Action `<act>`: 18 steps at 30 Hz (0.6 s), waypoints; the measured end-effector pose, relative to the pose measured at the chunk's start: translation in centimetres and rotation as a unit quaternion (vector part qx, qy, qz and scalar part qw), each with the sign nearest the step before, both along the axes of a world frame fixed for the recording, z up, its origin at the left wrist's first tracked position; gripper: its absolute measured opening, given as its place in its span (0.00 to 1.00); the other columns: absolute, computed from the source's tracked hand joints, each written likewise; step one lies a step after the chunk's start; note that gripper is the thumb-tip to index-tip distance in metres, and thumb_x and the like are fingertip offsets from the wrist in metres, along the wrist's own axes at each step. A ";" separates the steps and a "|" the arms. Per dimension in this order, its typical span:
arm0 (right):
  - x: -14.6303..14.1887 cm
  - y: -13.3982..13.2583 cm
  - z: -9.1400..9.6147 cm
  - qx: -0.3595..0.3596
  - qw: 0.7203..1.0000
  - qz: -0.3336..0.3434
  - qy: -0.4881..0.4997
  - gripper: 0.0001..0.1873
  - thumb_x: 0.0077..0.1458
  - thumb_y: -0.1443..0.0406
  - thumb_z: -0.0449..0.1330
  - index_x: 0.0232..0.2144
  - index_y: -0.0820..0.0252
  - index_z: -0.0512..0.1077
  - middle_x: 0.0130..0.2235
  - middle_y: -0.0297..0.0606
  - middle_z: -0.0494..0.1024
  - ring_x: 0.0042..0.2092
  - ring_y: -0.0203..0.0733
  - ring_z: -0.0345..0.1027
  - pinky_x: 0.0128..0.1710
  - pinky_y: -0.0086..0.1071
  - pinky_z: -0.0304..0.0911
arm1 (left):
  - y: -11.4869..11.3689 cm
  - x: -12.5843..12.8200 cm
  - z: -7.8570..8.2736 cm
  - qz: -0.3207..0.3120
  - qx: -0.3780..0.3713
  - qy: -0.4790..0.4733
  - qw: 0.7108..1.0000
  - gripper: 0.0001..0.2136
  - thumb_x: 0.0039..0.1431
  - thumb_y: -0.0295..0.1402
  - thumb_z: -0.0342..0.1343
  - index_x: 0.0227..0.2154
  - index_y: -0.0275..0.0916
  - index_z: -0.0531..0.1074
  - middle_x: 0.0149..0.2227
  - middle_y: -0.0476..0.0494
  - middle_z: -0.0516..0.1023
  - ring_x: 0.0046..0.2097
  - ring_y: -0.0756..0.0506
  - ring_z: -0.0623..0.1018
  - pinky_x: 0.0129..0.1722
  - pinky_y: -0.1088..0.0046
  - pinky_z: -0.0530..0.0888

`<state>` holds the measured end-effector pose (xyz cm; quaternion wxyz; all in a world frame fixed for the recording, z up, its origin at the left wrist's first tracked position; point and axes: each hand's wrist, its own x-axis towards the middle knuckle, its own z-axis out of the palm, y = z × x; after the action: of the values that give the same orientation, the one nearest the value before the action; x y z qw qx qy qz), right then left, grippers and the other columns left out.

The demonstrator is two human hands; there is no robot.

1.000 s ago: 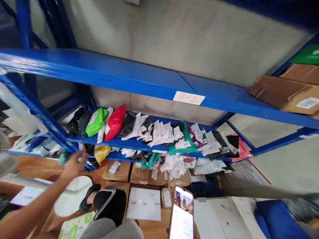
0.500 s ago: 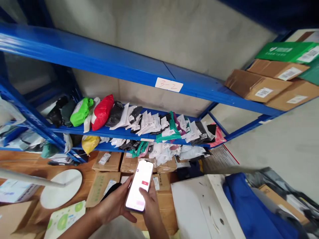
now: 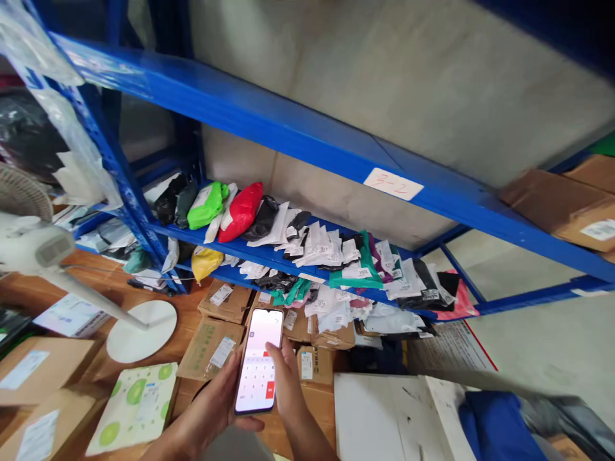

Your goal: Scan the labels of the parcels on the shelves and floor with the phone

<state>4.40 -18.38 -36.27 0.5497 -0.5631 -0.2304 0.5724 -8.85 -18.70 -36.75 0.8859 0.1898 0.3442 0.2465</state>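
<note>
Both hands grip one phone. The left hand cups its edge, the right hand thumbs the screen. Parcels crowd the shelf beyond.

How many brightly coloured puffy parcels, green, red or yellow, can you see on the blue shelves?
3. The green parcel and the red parcel stand close together on the upper row; the yellow parcel sits on the row below them. Others may be hidden among the flat mailers.

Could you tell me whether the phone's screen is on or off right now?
On. The phone, held in the left hand and right hand, shows a lit screen with a number keypad.
</note>
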 end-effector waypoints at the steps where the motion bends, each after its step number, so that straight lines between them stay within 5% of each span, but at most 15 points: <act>1: -0.3 0.3 -0.1 -0.012 1.000 0.015 -0.002 0.23 0.45 0.55 0.62 0.43 0.59 0.71 0.41 0.38 0.82 0.43 0.52 0.75 0.45 0.40 0.68 | -0.4 -0.3 -0.5 0.021 -0.007 0.000 1.000 0.38 0.53 0.59 0.48 0.65 0.54 0.47 0.63 0.43 0.61 0.55 0.35 0.71 0.36 0.63 0.78; 5: -1.4 0.6 -1.0 -0.055 0.994 0.088 -0.020 0.25 0.45 0.50 0.63 0.43 0.58 0.72 0.38 0.37 0.83 0.39 0.52 0.77 0.39 0.39 0.70 | -1.9 -1.0 -2.6 0.086 0.009 -0.007 0.996 0.43 0.52 0.58 0.51 0.65 0.57 0.34 0.62 0.42 0.63 0.52 0.35 0.73 0.37 0.60 0.78; 9: -2.5 0.2 -2.2 -0.094 0.988 0.124 -0.016 0.30 0.42 0.48 0.67 0.45 0.57 0.73 0.37 0.37 0.83 0.42 0.52 0.76 0.41 0.39 0.71 | -2.8 -1.9 -4.1 0.168 0.049 -0.040 0.984 0.43 0.49 0.56 0.56 0.65 0.53 0.45 0.64 0.44 0.58 0.60 0.33 0.66 0.52 0.54 0.73; 11: -3.2 0.0 -2.5 -0.112 0.982 0.151 0.006 0.31 0.41 0.47 0.68 0.45 0.57 0.73 0.37 0.38 0.83 0.41 0.52 0.76 0.39 0.39 0.71 | -3.3 -2.8 -4.0 0.184 0.054 -0.048 0.980 0.43 0.48 0.57 0.55 0.65 0.52 0.47 0.64 0.43 0.58 0.61 0.33 0.64 0.55 0.52 0.70; 18: -7.3 -0.6 -2.3 -0.101 0.969 0.223 0.014 0.28 0.40 0.49 0.68 0.41 0.58 0.74 0.37 0.40 0.83 0.40 0.54 0.76 0.38 0.41 0.70 | -5.8 -6.8 -2.3 0.216 0.029 0.000 0.976 0.38 0.52 0.55 0.53 0.64 0.57 0.46 0.64 0.41 0.60 0.54 0.33 0.71 0.44 0.50 0.76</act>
<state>-2.90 -19.02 -38.58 0.3511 -0.5420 -0.2837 0.7088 -15.61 -24.53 -39.09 0.8055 0.1368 0.3700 0.4423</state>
